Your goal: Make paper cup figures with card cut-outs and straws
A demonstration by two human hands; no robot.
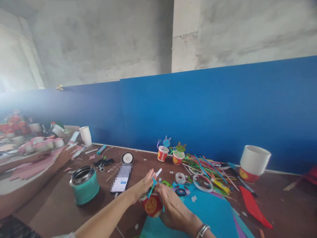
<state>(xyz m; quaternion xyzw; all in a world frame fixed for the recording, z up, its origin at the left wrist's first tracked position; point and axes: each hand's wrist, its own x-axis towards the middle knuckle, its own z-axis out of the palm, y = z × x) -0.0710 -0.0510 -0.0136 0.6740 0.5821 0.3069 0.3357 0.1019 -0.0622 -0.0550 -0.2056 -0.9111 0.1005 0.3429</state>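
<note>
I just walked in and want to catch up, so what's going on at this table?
Someone has both hands, left and right, at a red paper cup with a light-blue cutout at its top. A white stick shows by the left hand; whether it is gripped is unclear. Two decorated cups stand by the blue partition, beside loose colored strips. Off to the left, another person's hand is over pink paper.
</note>
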